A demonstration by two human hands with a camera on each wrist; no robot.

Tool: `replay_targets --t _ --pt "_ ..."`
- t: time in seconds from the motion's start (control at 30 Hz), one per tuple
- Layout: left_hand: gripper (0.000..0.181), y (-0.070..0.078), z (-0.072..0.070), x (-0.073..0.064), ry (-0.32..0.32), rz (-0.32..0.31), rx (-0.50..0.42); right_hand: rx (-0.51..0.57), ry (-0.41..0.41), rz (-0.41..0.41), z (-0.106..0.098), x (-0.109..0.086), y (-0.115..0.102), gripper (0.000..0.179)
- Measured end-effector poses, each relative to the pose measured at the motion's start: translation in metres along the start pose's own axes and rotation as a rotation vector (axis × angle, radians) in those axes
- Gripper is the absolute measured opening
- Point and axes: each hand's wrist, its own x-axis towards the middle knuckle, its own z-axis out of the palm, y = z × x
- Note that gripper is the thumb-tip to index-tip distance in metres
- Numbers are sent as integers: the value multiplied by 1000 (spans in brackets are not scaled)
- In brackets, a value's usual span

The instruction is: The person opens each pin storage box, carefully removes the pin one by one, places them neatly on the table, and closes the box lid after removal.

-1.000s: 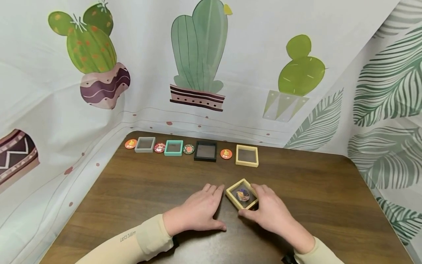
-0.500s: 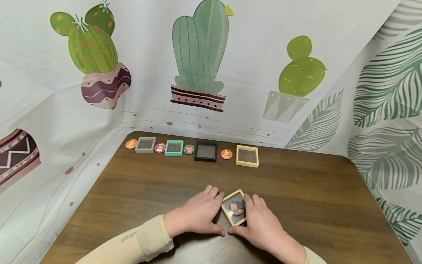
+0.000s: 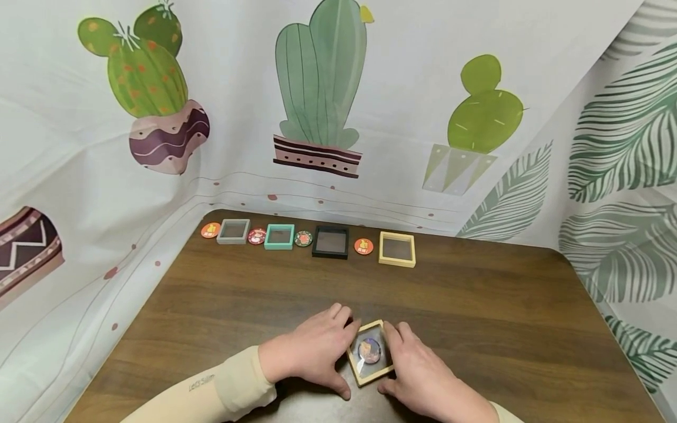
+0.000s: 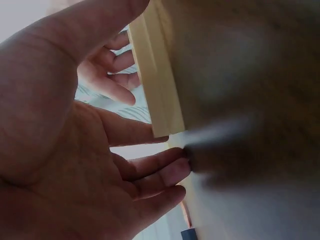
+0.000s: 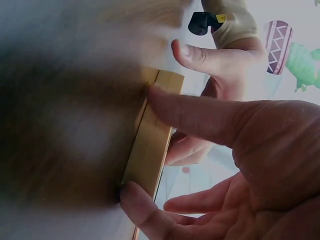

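Observation:
A square pale-yellow display frame (image 3: 376, 376) stands at an angle near the front of the table, between both hands. Through its clear film shows a round, multicoloured badge (image 3: 369, 351). My right hand (image 3: 420, 367) grips the frame's right side, its thumb and a finger set against the edge in the right wrist view. My left hand (image 3: 319, 346) is spread at the left side, fingertips on the table and index finger at the frame's upper left edge. Its thumb points toward the lower corner. In the left wrist view the frame's side (image 4: 156, 75) rises past the left fingers.
Along the back edge runs a row of frames: grey (image 3: 231, 241), teal (image 3: 278, 246), black (image 3: 329, 255) and yellow (image 3: 396, 262). Round chips lie among them, including an orange one (image 3: 363, 246) and a green one (image 3: 304, 238). A cactus-print cloth (image 3: 402, 117) hangs behind.
The right hand has brought the yellow frame with its badge left and toward the body, turning it slightly. The left hand has shifted slightly nearer the body, its thumb lower.

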Motion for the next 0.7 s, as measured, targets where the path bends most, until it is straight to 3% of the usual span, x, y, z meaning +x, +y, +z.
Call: replay_targets --t 0.17,0.3,0.43,0.7 --pt "122 4 0 -4 16 31 27 42 -37 -24 1 -3 -3 101" --pt "111 9 0 -5 19 31 85 64 -65 -28 2 -5 -7 99" --pt "97 14 -2 -6 9 21 130 -20 -18 -71 5 -6 -7 100" --pt "94 17 -3 -6 6 43 199 -205 45 -327 11 0 1 94"
